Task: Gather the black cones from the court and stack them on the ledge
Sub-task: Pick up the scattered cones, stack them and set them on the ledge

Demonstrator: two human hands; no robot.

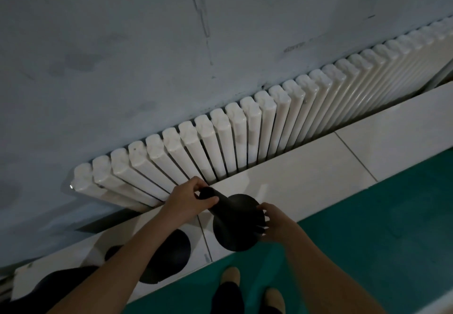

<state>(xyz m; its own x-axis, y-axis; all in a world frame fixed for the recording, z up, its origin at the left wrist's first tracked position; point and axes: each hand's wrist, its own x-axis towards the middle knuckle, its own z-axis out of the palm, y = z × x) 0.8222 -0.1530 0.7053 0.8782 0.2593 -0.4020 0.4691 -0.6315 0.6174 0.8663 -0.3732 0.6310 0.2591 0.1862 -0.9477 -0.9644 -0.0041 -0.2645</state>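
Dim, flat indoor light with a bluish-grey cast; faint sheen on the white ledge (306, 166) and the radiator (245, 122) tops. The black cone (234, 228) reads as a near-silhouette without surface detail. Right hand (274, 225) fingers motion-blurred; overall softness, wide-angle stretch toward the edges.
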